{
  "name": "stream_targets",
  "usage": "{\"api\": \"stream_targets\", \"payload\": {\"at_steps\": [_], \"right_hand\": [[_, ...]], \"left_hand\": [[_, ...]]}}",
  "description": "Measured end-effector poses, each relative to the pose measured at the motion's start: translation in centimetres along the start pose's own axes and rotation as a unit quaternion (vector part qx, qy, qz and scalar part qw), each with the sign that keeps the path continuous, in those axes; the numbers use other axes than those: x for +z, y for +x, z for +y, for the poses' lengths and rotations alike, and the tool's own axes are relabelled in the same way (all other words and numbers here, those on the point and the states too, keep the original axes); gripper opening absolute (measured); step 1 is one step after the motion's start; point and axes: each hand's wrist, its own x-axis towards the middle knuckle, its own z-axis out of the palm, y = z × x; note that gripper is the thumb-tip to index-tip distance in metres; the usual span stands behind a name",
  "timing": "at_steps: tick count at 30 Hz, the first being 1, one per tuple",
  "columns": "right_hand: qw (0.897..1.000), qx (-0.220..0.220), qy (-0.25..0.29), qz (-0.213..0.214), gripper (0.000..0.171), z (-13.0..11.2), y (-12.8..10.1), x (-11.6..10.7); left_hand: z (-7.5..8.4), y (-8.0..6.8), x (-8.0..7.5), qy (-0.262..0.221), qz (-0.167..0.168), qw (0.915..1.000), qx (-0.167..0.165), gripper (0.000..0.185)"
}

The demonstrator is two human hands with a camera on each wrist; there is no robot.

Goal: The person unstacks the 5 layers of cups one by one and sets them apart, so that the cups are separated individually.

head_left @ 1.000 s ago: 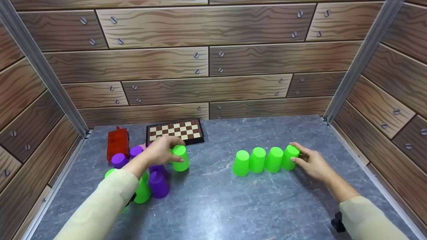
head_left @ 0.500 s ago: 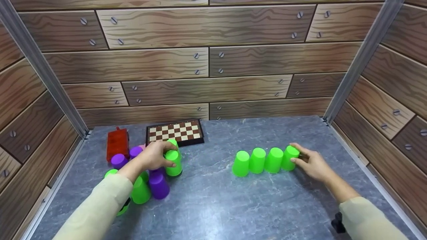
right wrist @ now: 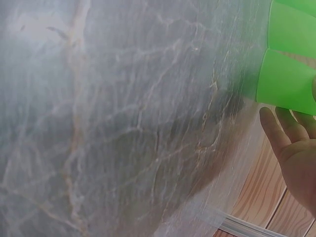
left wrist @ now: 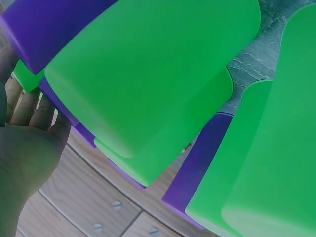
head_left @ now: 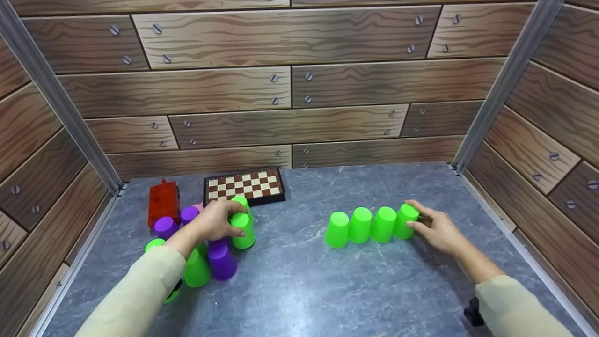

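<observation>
My left hand (head_left: 215, 221) grips an upside-down green cup (head_left: 243, 231) between thumb and fingers, at the right side of a cluster of cups. Another green cup (head_left: 241, 202) stands just behind it, partly covered. Purple cups (head_left: 222, 262) and green cups (head_left: 197, 269) crowd below and left of this hand; my forearm hides some. In the left wrist view, a green cup (left wrist: 148, 64) fills the foreground beside my palm. On the right, my right hand (head_left: 440, 231) pinches the end cup (head_left: 405, 220) of a short row of inverted green cups (head_left: 360, 224).
Behind the cluster lies a checkered game board (head_left: 243, 185), near the back wall. A red box-like object (head_left: 164, 203) lies to its left. Wood-patterned walls (head_left: 290, 89) enclose the grey marbled tabletop (head_left: 299, 290) at the back and both sides.
My left hand has drawn its green cup left and slightly nearer, up against the cluster, exposing the green cup behind. It barely moves over the last half second. My right hand stays put.
</observation>
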Motion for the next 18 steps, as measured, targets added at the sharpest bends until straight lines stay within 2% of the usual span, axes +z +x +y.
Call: {"api": "stream_targets", "payload": {"at_steps": [9,15,18], "right_hand": [[1.0,0.001,-0.006,0.001,0.06,0.01,0.0,-0.02],[1.0,0.001,-0.008,0.003,0.06,0.05,0.04,-0.02],[1.0,-0.001,-0.008,0.005,0.061,0.08,0.03,-0.03]], "left_hand": [[-0.27,0.21,0.48,0.007,-0.007,0.9999,0.009,0.051],[-0.18,0.29,0.7,-0.011,-0.016,0.9997,-0.011,0.052],[-0.13,0.32,0.74,-0.011,-0.017,0.9997,-0.011,0.053]]}}
